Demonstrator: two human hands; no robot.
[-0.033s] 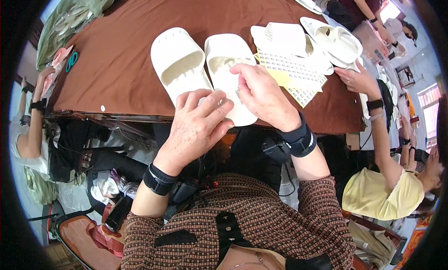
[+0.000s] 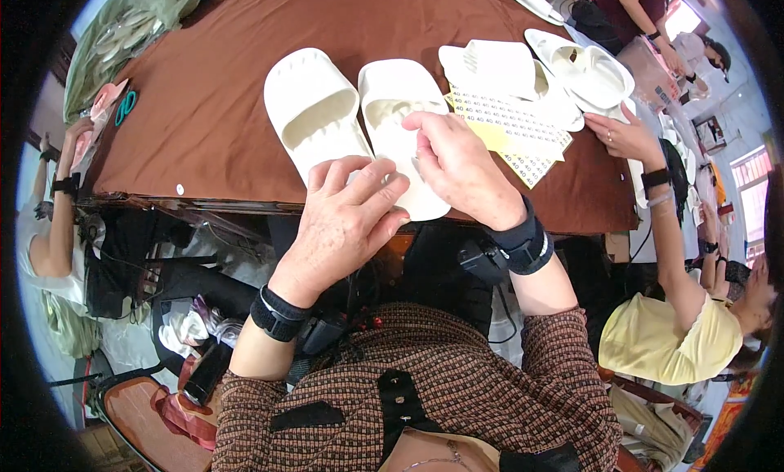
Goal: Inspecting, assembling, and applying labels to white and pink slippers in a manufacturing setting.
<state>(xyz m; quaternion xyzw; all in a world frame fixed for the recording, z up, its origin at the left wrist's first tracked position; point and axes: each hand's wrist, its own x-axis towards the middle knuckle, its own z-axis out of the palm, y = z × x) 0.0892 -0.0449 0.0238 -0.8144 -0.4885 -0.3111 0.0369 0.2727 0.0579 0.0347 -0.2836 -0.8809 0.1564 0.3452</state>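
In the head view, a pair of white slippers [image 2: 311,92] lay side by side at the middle of the near edge of the brown cloth-covered worktop [image 2: 216,104], toes toward the far edge. The left hand [image 2: 347,207] was over their heel ends, half open with the fingers curled and the thumb bent beside the right slipper's heel; whether it gripped anything could not be told. The right hand [image 2: 465,170] was over the right slipper, loosely curled, index finger and thumb slightly apart; whether they pinched anything could not be told. Just right of the pair, printed yellow sheets [image 2: 535,149] lay partly under another white slipper [image 2: 490,64]. Further toward the right edge, a co-worker's hand [image 2: 627,137] was at more white slippers [image 2: 600,76]. Teal-handled scissors [image 2: 125,108] lay near the left edge.
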